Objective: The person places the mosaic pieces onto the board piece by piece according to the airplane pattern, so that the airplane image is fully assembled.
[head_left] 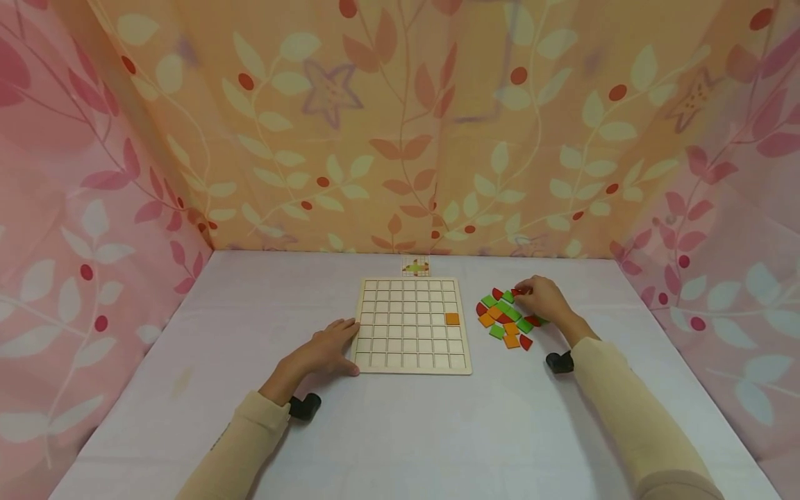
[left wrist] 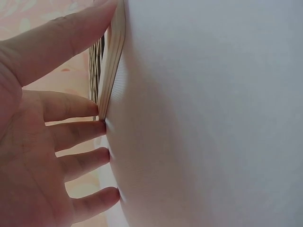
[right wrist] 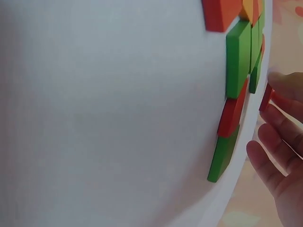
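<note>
A pale wooden board (head_left: 409, 337) with a grid of square recesses lies on the table, and one orange square tile (head_left: 453, 319) sits in its right-hand column. My left hand (head_left: 325, 351) rests at the board's left edge. Its fingers (left wrist: 78, 130) are spread and nearly straight, touching the edge and the tabletop. Over the far right of a loose pile of tiles, my right hand (head_left: 546, 298) pinches a red tile (right wrist: 266, 98) between thumb and fingers. Green square tiles (head_left: 512, 314), orange squares (head_left: 511, 341) and red curved-sided pieces (head_left: 526, 342) make up the pile.
Behind the board lies a small pattern card (head_left: 415, 266) with a gridded picture. The white-covered table (head_left: 400, 430) is bounded by a patterned orange curtain (head_left: 406, 139) at the back and pink cloth (head_left: 81, 243) at the sides.
</note>
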{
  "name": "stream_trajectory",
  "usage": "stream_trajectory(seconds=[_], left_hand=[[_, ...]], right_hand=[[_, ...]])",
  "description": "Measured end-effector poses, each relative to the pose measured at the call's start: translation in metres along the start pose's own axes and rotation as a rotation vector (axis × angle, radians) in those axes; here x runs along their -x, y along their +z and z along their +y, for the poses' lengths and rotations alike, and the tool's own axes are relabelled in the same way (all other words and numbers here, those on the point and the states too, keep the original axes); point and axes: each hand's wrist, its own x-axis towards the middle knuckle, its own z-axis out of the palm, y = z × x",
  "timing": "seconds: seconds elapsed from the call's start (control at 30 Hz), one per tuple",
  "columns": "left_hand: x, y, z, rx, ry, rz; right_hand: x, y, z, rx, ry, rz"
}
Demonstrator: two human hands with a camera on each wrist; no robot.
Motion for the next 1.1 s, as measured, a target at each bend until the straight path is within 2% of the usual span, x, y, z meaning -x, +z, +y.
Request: stream_trajectory(seconds=[0.4,0.73,1.1], left_hand=[[-0.001,0.001,-0.002,0.004,0.002,-0.003],[-0.001,0.001,-0.002,0.019,-0.002,0.007],[-0.001,0.001,-0.003,0.033,-0.011,0.004]], right_hand=[[0.004,0.004,-0.011,-0.022,0.006,0.020],[0.006,0.007,-0.021,-0.019,-0.051,0.054],[0.008,0.013,-0.033,-0.012,-0.061,0.070]])
